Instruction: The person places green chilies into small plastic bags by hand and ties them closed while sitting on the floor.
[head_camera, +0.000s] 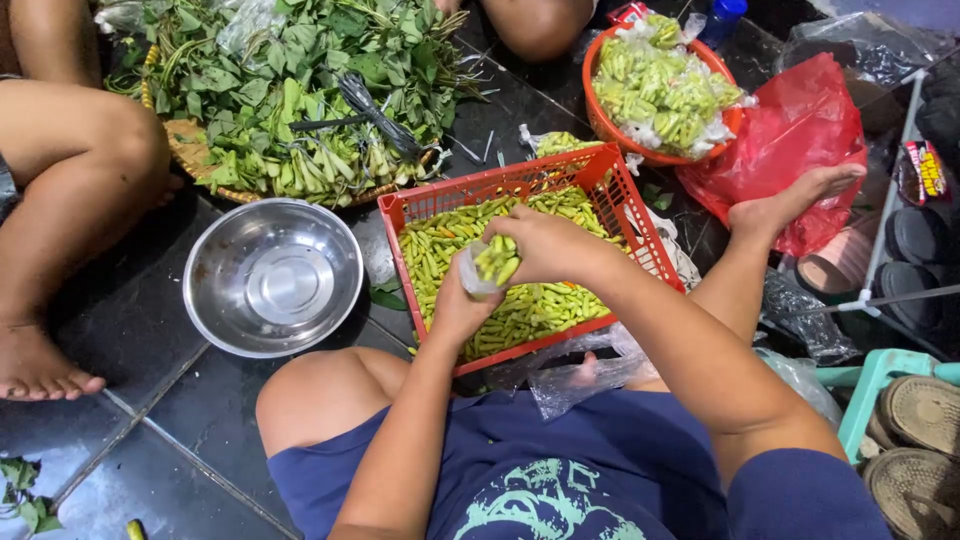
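Filling small clear bag (478, 272) with green chillies (497, 265): left hand (458, 305) grips bag from below, right hand (548, 245) cupped over its mouth, pressing chillies in. Both hover above red crate (600, 165) of loose chillies. Steel bowl (272, 277) left of hands; orange basket (728, 118) of packed bags beyond right hand. Judgement: packing step, bag near full; next likely needs closing mouth without spilling.

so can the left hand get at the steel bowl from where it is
Probably yes. The left hand holds a small bag of chillies over the red crate; the steel bowl sits beside the crate on its side, nothing between, but the hand is occupied.
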